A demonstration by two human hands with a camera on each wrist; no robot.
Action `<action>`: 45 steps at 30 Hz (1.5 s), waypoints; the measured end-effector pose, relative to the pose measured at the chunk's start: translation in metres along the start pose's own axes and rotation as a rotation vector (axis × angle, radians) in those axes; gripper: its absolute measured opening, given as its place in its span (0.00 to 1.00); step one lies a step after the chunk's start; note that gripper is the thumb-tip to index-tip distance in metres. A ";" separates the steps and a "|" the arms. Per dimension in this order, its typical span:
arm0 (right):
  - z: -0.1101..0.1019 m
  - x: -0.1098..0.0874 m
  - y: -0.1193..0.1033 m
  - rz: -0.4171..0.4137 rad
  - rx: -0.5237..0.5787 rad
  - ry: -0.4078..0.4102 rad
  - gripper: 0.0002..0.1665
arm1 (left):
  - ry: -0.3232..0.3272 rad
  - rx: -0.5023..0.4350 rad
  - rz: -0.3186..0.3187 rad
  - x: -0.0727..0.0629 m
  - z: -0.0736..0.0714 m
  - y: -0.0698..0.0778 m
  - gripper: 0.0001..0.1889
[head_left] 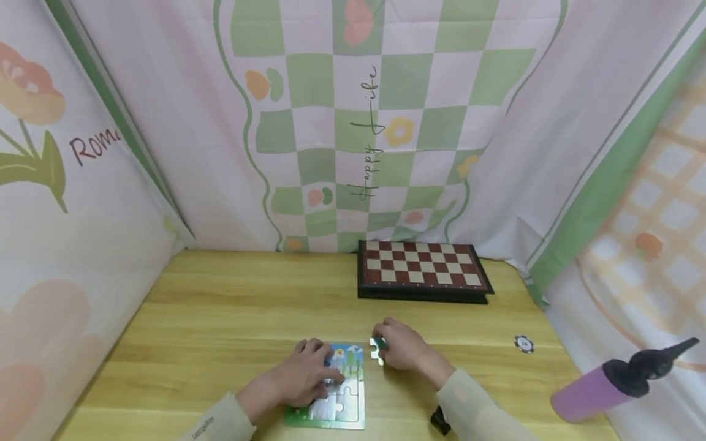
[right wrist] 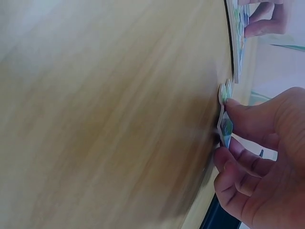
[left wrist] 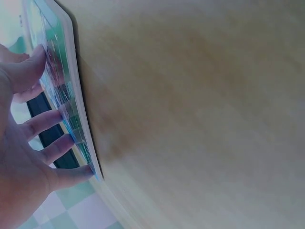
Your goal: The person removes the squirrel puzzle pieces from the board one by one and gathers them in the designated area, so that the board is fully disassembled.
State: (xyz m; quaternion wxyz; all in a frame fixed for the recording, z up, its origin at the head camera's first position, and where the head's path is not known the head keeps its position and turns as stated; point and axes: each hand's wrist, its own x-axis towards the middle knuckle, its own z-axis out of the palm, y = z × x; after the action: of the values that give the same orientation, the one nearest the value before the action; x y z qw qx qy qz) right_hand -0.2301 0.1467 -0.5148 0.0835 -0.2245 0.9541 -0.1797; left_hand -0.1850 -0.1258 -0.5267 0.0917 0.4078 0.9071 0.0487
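I see the right hand (head_left: 401,346) pinch a flat green jigsaw piece (right wrist: 227,126) at its fingertips; the spread left hand (head_left: 304,375) touches a colourful rectangular puzzle (head_left: 350,403).

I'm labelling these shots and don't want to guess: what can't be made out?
Head view: part of the puzzle, under the left grip.
Head view: part of the loose piece, behind the right grip.
Head view: what the black object is; the right sleeve overlaps it.
Head view: the print on the chip, too small.
Right wrist view: the dark slab, cut off at the bottom edge.
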 end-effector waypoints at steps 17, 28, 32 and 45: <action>0.000 0.001 -0.011 -0.002 -0.115 -0.021 0.21 | -0.001 -0.030 0.010 -0.002 0.001 -0.003 0.22; 0.011 0.006 -0.042 -0.168 -0.201 0.128 0.26 | 0.002 -0.006 0.020 -0.001 0.005 -0.004 0.23; 0.015 0.006 -0.062 -0.244 -0.083 0.051 0.27 | 0.039 0.032 0.025 -0.001 0.006 -0.004 0.22; 0.029 0.011 -0.080 -0.202 0.065 0.002 0.32 | 0.149 0.092 0.047 -0.006 0.016 -0.004 0.17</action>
State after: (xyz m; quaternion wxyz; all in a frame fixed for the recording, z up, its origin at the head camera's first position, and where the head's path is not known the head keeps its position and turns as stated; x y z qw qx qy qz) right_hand -0.2007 0.0659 -0.5115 0.0712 -0.3166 0.9203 -0.2184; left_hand -0.1812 -0.1326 -0.5420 0.0039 0.4282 0.9028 0.0396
